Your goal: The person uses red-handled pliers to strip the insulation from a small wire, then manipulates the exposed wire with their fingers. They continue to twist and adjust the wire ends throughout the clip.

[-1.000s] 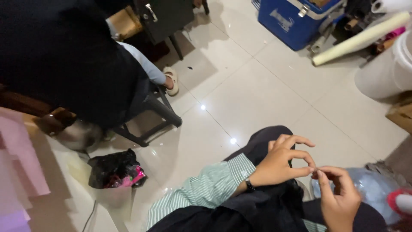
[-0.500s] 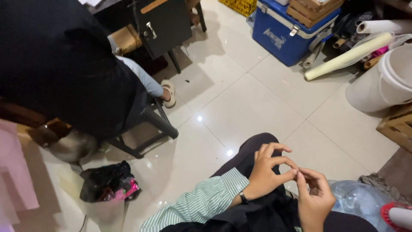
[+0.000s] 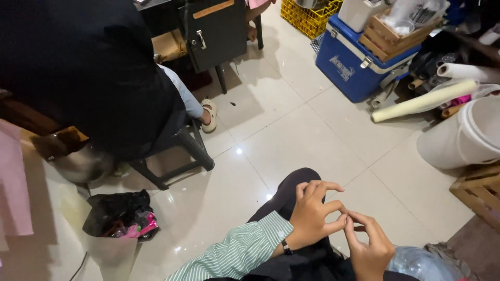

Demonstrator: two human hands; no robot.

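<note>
My left hand [image 3: 311,214], in a green striped sleeve with a dark wristband, is low in the view over my dark-trousered knee [image 3: 291,190]. My right hand [image 3: 369,248] comes up from the bottom edge just right of it. The fingertips of both hands meet in a pinch around a tiny dark item [image 3: 358,228], too small to identify. The other fingers of my left hand are spread above the pinch.
A person in black [image 3: 99,73] sits on a black stool [image 3: 179,151] at left. A black bag with pink contents [image 3: 121,217] lies on the tiled floor. Blue cooler [image 3: 354,65], paper roll [image 3: 423,102], white bucket [image 3: 466,136], wooden crate [image 3: 480,191], clear plastic bag [image 3: 419,263].
The view has tilted up, showing more of the far room. My hands sit lower and further left in the picture, still pinched together at the fingertips.
</note>
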